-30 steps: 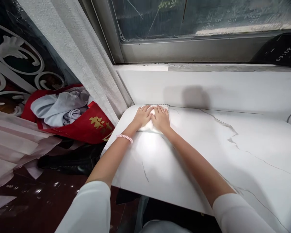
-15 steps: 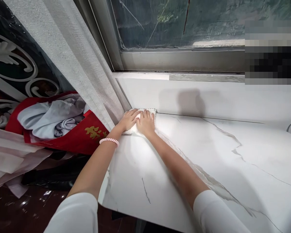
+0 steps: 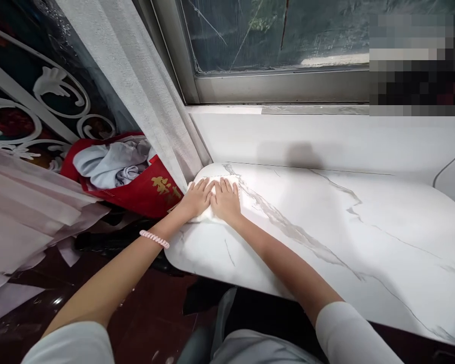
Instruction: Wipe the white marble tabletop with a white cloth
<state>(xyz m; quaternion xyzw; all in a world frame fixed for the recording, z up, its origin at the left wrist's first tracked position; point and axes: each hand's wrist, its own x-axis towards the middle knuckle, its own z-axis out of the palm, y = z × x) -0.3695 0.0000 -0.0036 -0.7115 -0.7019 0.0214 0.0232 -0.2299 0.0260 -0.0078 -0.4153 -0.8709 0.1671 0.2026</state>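
Observation:
Both of my hands lie flat, side by side, on a white cloth (image 3: 208, 217) at the left end of a white marble-look tabletop (image 3: 326, 227). My left hand (image 3: 197, 198) presses the cloth near the table's left edge, close to the curtain. My right hand (image 3: 226, 199) rests just to its right, fingers pointing toward the window. A pink beaded band (image 3: 154, 238) circles my left wrist. Most of the cloth is hidden under my palms.
A grey curtain (image 3: 144, 91) hangs at the table's left corner. A red bag (image 3: 144, 189) holding grey fabric sits on the floor beside it. A window frame (image 3: 280, 88) and white sill wall (image 3: 307, 136) run behind the table. Pale pink fabric (image 3: 26, 202) lies at left.
My two hands and the cloth have slid from the back left corner toward me along the table's left edge, staying side by side.

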